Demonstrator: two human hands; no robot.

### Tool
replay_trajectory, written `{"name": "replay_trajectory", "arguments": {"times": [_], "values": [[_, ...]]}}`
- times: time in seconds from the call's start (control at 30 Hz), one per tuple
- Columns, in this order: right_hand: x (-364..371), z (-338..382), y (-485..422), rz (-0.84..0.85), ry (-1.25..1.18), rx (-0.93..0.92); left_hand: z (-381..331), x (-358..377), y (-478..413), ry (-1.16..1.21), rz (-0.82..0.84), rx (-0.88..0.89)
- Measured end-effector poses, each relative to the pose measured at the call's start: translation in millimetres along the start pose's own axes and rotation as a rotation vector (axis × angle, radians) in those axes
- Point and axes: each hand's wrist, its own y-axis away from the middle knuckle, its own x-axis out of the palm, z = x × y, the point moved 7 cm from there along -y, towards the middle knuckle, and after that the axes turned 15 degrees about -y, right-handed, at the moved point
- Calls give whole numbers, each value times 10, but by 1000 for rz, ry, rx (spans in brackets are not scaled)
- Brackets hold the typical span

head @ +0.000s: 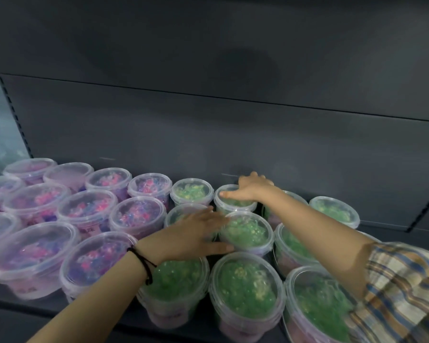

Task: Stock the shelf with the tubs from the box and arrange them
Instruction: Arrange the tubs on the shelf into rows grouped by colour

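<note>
Several clear lidded tubs stand in rows on the dark shelf (15, 315). Pink-and-purple tubs (87, 209) fill the left half, green tubs (245, 293) the right. My left hand (196, 236) lies flat with straight fingers over a green tub (181, 214) in the second row, its thumb against the side of the neighbouring green tub (248, 231). My right hand (250, 188) reaches to the back row and grips the far rim of a green tub (233, 203) there, thumb across the lid. The box is out of view.
The grey back panel (233, 134) rises just behind the back row. A slotted upright (8, 95) marks the shelf's left end. Bare shelf shows at the back right (386, 233), beyond the last green tub (334, 209).
</note>
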Motion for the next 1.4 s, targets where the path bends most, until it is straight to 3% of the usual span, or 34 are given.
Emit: {"name": "replay_trajectory", "arguments": {"times": [0.07, 0.17, 0.27, 0.37, 0.63, 0.73, 0.87, 1.03, 1.23, 1.4], "values": [[-35, 160, -26, -46, -73, -188, 206, -82, 93, -59, -31, -72], [32, 516, -4, 40, -248, -471, 475, -73, 257, -125, 23, -163], [221, 822, -22, 153, -262, -535, 624, -15, 361, -139, 64, -188], [419, 926, -128, 263, -178, -473, 682, 40, 384, -136, 86, -189], [330, 917, -155, 143, -75, -371, 658, 22, 395, -216, 122, -153], [304, 877, -86, 199, -132, -364, 655, 5, 393, -250, 148, -144], [123, 567, -55, 231, -350, -309, 645, 7, 399, -264, 157, -132], [131, 87, -15, 345, -185, -118, 629, 3, 400, -272, 148, -110], [71, 4, -74, 94, -62, 7, 630, 5, 395, -286, 139, -99], [75, -20, -95, 13, -13, 106, 671, 45, 366, -277, 127, -90]]}}
